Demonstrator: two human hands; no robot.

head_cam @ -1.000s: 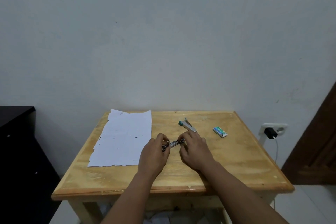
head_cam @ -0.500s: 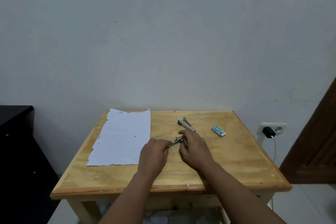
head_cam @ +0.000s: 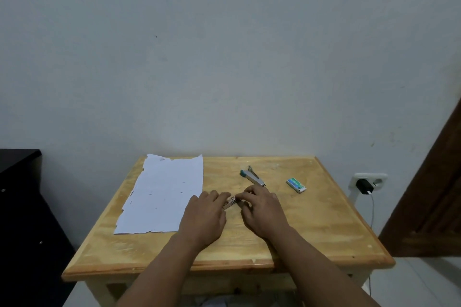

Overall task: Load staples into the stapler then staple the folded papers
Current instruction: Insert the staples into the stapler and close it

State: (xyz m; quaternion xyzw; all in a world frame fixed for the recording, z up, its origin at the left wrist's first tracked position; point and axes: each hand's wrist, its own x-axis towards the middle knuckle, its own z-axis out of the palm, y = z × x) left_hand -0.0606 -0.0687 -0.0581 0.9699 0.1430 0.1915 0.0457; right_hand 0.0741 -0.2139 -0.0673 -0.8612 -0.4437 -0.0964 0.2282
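Observation:
A small silvery stapler (head_cam: 230, 201) lies low over the wooden table (head_cam: 324, 227), between my two hands. My left hand (head_cam: 205, 217) grips its left end with curled fingers. My right hand (head_cam: 262, 209) pinches its right end with the fingertips. Most of this stapler is hidden by the fingers. A second stapler (head_cam: 252, 176), silver with a teal tip, lies just beyond my right hand. A small green and white staple box (head_cam: 295, 185) sits to the right of it. The white papers (head_cam: 162, 194) lie flat on the table's left half.
A wall rises right behind the table. A dark cabinet (head_cam: 22, 207) stands to the left. A wall socket with a black plug (head_cam: 364, 185) and a hanging cable is to the right, beside a brown door (head_cam: 434, 194).
My hands have drawn closer together and the silvery stapler between them shows less of its length. It has sunk closer to the table top. The view tilted slightly.

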